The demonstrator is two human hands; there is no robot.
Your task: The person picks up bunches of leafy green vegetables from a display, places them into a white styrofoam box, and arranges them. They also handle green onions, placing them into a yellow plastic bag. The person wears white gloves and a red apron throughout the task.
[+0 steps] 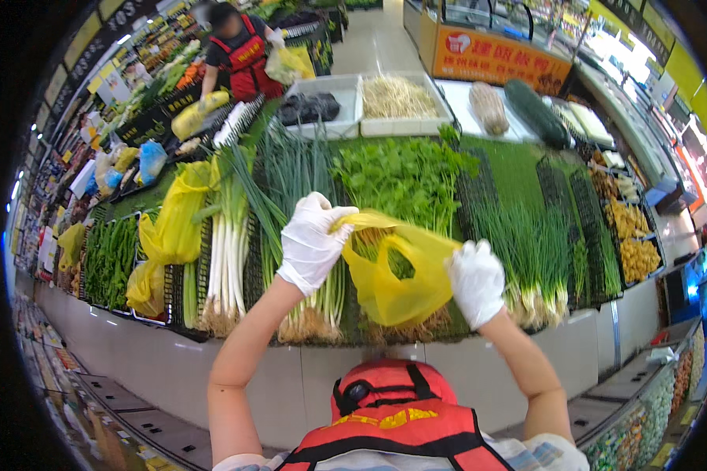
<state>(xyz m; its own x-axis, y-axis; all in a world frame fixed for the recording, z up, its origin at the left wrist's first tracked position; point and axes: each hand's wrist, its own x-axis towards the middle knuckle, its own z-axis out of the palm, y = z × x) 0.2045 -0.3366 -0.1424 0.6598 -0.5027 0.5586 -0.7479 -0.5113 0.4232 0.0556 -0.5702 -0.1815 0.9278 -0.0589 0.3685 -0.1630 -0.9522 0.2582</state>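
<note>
My left hand (315,244), in a white glove, pinches one upper corner of a yellow plastic carrier bag (412,282). The gloved right hand (477,284) grips the bag's other side, so it hangs stretched between both fists. Through the handle hole some greens show. Behind the bag lies leafy celery or a similar herb (400,171), its lower part mostly hidden. Leeks or large green onions (227,259) lie to the left, with more long green onions (300,159) beside them. Thin scallions (530,259) with roots lie right of my right hand.
Filled yellow bags (179,218) and green peppers (111,262) are at the left. White trays (383,126), a winter melon (536,112) and ginger (639,259) line the back and right. A person in a red apron (247,59) stands at back left, holding a bag. Tiled floor borders the display.
</note>
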